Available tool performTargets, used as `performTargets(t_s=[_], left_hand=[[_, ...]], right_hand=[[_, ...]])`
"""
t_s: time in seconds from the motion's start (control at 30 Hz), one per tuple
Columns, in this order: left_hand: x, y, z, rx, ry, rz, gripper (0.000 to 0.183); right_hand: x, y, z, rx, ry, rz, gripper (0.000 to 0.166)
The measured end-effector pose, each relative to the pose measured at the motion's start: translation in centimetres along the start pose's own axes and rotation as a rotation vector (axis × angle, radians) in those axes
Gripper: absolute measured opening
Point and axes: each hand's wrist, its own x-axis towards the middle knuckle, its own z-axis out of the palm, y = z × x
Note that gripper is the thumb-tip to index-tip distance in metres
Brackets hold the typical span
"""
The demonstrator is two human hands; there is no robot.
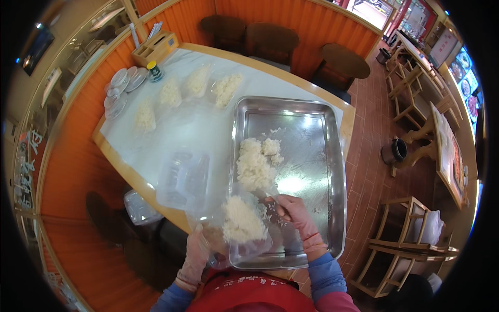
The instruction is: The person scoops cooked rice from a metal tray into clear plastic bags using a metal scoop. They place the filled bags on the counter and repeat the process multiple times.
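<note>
In a clear disposable glove, my left hand (pixel 198 243) grips the side of a clear plastic container (pixel 255 249). White cooked rice (pixel 242 220) is heaped in it, and it is held over the near left corner of a large steel tray (pixel 338 187). My gloved right hand (pixel 293 212) is closed around a serving utensil (pixel 271 191), whose shape is mostly hidden. Just beyond the utensil, a mound of cooked rice (pixel 253 165) lies on the tray's left side. Loose grains are scattered over the tray bottom.
Empty clear containers (pixel 183 181) are stacked left of the tray. Several portions of rice (pixel 169 93) in clear containers stand farther back. Clear lids (pixel 117 93), a green can with a yellow lid (pixel 154 71) and a wooden caddy (pixel 158 47) line the far left edge. Chairs (pixel 273 41) stand behind the table.
</note>
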Motion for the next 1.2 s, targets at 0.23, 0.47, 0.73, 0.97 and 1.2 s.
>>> performTargets(t_s=[0.23,0.47,0.73,0.97,1.2], left_hand=[[2.6,1.5,1.8,0.156,0.025,0.137,0.036],[2.3,0.5,5.2,0.11,0.081,0.151,0.025],[2.4,0.3,6.8,0.118,0.074,0.114,0.025],[2.4,-0.1,6.6,0.186,0.011,0.154,0.026],[2.0,-1.1,6.8,0.257,-0.096,0.179,0.024]], right_hand=[[-6.7,-2.7,0.4,-0.263,0.109,0.008,0.029],[-8.1,3.0,3.5,-1.228,0.382,-0.631,0.062],[-9.1,4.8,4.9,-1.384,0.384,-0.561,0.065],[-11.0,-0.5,1.3,-0.692,0.236,-0.406,0.05],[-9.3,0.7,3.1,-0.947,0.365,-0.574,0.051]])
